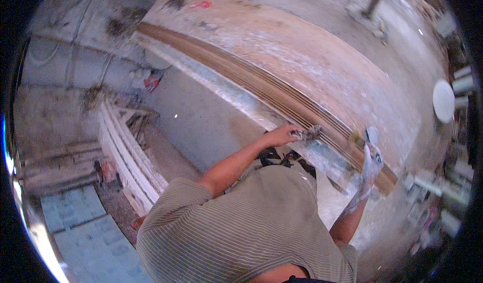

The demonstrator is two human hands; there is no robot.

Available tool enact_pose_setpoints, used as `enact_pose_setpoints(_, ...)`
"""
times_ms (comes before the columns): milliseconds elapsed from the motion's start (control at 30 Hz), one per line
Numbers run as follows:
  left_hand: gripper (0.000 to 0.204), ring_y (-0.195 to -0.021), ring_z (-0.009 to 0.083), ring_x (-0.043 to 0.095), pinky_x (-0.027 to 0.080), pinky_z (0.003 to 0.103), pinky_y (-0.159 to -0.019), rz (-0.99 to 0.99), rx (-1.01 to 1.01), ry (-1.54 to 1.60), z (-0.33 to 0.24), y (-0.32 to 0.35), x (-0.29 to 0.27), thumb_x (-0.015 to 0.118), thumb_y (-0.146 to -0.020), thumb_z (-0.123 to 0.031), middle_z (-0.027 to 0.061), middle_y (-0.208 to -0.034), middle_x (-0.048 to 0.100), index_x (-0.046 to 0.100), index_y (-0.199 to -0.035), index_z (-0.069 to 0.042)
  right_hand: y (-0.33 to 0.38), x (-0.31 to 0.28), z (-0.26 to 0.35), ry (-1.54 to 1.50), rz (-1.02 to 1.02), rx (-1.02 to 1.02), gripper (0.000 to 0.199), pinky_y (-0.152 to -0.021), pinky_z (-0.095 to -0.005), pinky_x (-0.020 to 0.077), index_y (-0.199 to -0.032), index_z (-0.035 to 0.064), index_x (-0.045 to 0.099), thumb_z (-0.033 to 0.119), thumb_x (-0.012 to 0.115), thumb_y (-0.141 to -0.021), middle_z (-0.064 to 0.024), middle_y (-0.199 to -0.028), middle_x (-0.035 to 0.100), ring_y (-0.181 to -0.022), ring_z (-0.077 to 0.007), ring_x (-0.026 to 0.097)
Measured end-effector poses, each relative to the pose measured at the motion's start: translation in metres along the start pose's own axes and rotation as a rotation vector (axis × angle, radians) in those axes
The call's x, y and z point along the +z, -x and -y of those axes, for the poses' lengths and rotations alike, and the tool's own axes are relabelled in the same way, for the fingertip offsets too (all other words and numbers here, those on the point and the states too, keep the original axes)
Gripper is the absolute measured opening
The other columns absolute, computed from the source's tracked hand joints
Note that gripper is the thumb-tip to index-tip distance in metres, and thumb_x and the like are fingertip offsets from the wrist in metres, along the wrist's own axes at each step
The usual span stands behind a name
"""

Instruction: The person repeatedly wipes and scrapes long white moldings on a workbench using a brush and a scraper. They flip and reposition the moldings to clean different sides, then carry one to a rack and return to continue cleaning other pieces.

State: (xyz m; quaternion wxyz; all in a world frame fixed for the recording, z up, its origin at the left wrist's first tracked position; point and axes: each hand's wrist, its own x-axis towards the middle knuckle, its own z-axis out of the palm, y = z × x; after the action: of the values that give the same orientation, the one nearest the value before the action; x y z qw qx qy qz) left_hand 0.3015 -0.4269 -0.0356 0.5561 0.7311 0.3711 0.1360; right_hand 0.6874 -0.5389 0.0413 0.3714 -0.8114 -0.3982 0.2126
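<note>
A long brown moulding [236, 76] with ridged grooves runs diagonally across the worktable [302, 56], from far left to near right. My left hand [283, 135] is closed on a crumpled, grey, rag-like lump [311, 132] at the moulding's near edge. Over the moulding's right part is my right hand [373, 158], whitened or in a thin white covering up to the forearm. Its fingers are closed around something blurred. A pale rounded piece [372, 134] and a yellowish patch [356, 139] show at its fingertips; I cannot tell what they belong to.
White lengths [128, 157] lean in a stack at left, above blue-grey boxes [83, 227]. A small red thing [202, 4] lies on the table's far end. A post [376, 0] stands beyond it. A white round object [443, 101] is at far right.
</note>
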Motion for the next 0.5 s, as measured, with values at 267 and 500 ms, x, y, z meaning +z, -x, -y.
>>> enact_pose_setpoints(267, 0.037, -0.088, 0.0203, 0.063, 0.049, 0.033, -0.082, -0.321, -0.127, 0.182, 0.03, 0.069, -0.059, 0.066, -0.086, -0.02, 0.0126, -0.095, 0.066, 0.059, -0.118, -0.002, -0.039, -0.1, -0.114, 0.964, -0.343, -0.11, 0.03, -0.084, -0.0339, 0.0472, -0.111, 0.0053, 0.067, 0.023, 0.063, -0.087, -0.0095, -0.11, 0.068, -0.097, -0.0221, 0.063)
enact_pose_setpoints(500, 0.035, -0.079, 0.0123, 0.058, 0.049, 0.03, -0.072, -0.433, -0.438, 0.412, 0.068, 0.17, -0.165, 0.066, -0.087, -0.019, 0.0046, -0.089, 0.065, 0.06, -0.117, -0.002, 0.013, 0.174, 0.185, -0.195, 0.129, -0.005, 0.019, -0.077, -0.031, 0.0504, -0.096, 0.0, 0.072, 0.013, 0.072, -0.082, -0.0057, -0.087, 0.07, -0.079, -0.016, 0.065)
